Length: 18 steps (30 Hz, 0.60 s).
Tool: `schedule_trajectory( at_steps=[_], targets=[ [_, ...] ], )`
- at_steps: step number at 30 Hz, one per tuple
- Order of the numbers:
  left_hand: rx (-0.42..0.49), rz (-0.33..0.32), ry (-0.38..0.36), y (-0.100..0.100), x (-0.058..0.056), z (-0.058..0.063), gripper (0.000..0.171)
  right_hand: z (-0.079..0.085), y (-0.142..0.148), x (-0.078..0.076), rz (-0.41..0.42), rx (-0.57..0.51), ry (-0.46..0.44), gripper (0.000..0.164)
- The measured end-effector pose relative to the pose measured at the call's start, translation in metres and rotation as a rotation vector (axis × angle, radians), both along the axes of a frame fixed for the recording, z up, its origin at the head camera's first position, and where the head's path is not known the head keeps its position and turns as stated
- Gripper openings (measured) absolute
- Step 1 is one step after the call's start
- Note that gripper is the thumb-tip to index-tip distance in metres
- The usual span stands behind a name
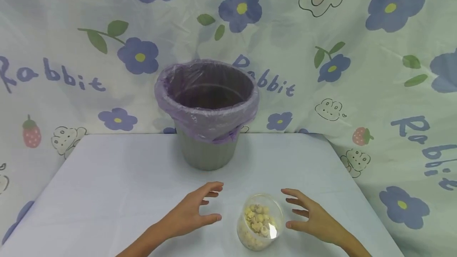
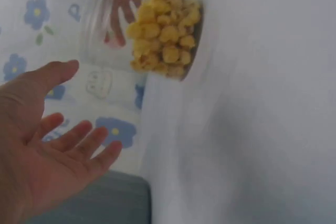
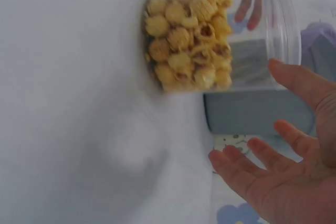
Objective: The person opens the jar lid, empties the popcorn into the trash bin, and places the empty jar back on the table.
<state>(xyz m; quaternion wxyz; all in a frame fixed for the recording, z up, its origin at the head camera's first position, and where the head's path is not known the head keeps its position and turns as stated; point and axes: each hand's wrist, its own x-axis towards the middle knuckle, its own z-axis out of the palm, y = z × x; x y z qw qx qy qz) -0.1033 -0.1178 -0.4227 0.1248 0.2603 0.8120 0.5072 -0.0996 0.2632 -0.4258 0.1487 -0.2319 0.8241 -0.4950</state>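
Observation:
A clear plastic jar partly filled with yellow popcorn stands upright on the white table. No lid shows on its rim. To its left is my left hand, fingers spread and slightly bent, a gap between it and the jar. On the other side my right hand is held much closer, thumb near the jar's wall; I cannot tell whether it touches. In the right wrist view the popcorn shows through the side, and the right hand has its fingers spread beside the jar. Neither hand grips anything.
Behind the jar, a grey-green bin lined with a purple plastic bag stands towards the back of the white table. A flower-and-rabbit patterned cloth hangs behind and around the table's sides.

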Motion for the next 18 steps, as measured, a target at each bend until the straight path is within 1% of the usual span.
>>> schedule_trajectory(
  at_steps=[3,7,10,13,18],
  targets=[
    [0.028,-0.030,-0.073,0.013,0.005,-0.011,0.072,-0.007,-0.006,0.005,0.037,-0.063,-0.090,0.077],
    [0.080,-0.047,-0.148,0.033,0.012,-0.026,0.078,-0.016,-0.014,0.009,0.048,-0.114,-0.186,0.087],
    [0.109,-0.038,-0.189,0.046,0.017,-0.035,0.083,-0.022,-0.020,0.011,0.053,-0.143,-0.217,0.093],
    [0.127,-0.029,-0.199,0.056,0.021,-0.042,0.084,-0.026,-0.024,0.011,0.064,-0.172,-0.233,0.093],
    [0.164,-0.022,-0.223,0.066,0.021,-0.046,0.084,-0.028,-0.027,0.012,0.069,-0.186,-0.260,0.091]
  ],
)
